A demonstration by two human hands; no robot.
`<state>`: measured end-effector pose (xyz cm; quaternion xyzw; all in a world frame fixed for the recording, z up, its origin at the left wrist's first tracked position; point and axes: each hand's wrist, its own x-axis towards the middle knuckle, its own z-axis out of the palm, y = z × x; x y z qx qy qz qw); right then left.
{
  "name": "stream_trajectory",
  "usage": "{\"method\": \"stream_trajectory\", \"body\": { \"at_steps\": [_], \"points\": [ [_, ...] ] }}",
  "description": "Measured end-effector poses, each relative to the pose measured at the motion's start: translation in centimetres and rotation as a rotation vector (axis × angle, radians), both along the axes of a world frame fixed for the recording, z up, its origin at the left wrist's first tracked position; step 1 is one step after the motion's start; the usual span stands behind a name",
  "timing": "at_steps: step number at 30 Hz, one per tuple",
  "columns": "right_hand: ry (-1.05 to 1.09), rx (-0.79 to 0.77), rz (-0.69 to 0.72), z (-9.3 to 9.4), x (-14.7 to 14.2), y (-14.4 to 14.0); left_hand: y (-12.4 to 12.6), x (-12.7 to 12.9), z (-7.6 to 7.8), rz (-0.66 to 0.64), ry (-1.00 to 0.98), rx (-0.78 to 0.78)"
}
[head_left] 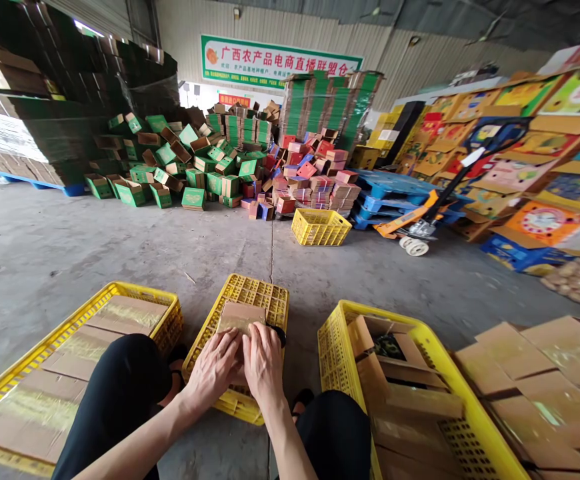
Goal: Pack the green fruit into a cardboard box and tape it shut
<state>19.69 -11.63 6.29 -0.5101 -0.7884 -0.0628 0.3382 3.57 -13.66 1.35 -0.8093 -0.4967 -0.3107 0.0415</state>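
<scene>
Head view: a small box (240, 316) is held flat on an upturned yellow crate (265, 300) between the knees, near the crate's near edge. The left hand (215, 367) and right hand (263, 360) are pressed side by side on its top, fingers laid close together and flat. A crate of sealed boxes (135, 293) is seen at the left, a crate with an open box (420, 333) at the right.
</scene>
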Motion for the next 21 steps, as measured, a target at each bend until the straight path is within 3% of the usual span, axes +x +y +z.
{"method": "stream_trajectory", "body": {
  "at_steps": [8, 21],
  "points": [
    [-0.015, -0.037, 0.040, 0.4, 0.0, -0.2, -0.2, 0.0, 0.8, 0.007, 0.046, -0.014],
    [0.079, 0.001, 0.002, 0.0, 0.4, -1.4, 1.4, 0.7, 3.8, 0.048, 0.136, -0.133]
  ]
}}
